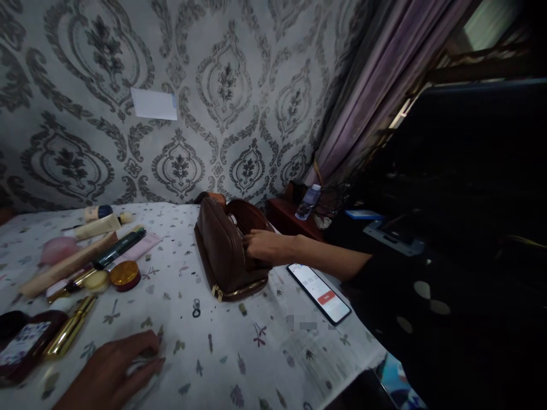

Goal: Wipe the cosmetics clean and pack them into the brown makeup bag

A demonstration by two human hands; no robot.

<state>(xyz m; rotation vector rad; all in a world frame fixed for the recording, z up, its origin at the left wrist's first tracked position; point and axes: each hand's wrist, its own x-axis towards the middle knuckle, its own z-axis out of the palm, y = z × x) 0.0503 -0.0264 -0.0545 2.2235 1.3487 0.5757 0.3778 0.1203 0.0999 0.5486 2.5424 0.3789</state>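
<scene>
A brown zip-up toiletry bag (220,236) stands unzipped on the patterned tablecloth, its lid folded back. My right hand (262,245) reaches into its opening; the fingertips are hidden inside, so whether they grip anything does not show. A small pale item (232,219) shows at the bag's mouth. My left hand (117,364) rests low over the cloth at the front left, thumb and forefinger apart with nothing between them. Near it lie a gold tube (72,330) and a dark red bottle (36,341) with a label.
Several cosmetics lie at the left: a round amber-lidded jar (125,274), a dark green tube (119,247), a cream tube (98,228) and a pink sponge-like item (57,250). Right of the bag lies a lit phone (320,296). A water bottle (307,202) stands behind, by the curtain (376,74).
</scene>
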